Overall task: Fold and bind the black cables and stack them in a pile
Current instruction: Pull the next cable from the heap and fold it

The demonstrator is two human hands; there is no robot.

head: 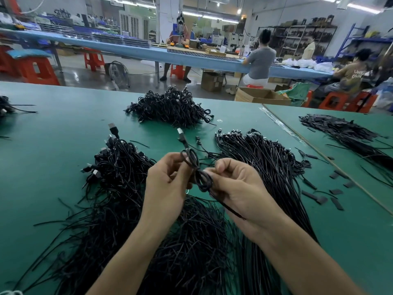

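Both hands hold one folded black cable [194, 165] above the green table [53, 167]. My left hand [168, 184] grips the looped bundle from the left. My right hand [238, 188] pinches its waist, where a thin black tie wraps round it. The cable's USB plug [180, 133] sticks up beyond the loops. A pile of bound cables [170, 107] lies at the far middle. Loose cables lie in a heap on the left [119, 167], a straight bunch on the right [265, 158], and a mass under my forearms [187, 241].
Black ties lie in a heap at the far right [344, 133], with short loose pieces [336, 194] scattered near it. A table seam [319, 154] runs diagonally on the right. More cables [6, 107] sit at the left edge. Beyond the table, people sit at a long blue bench.
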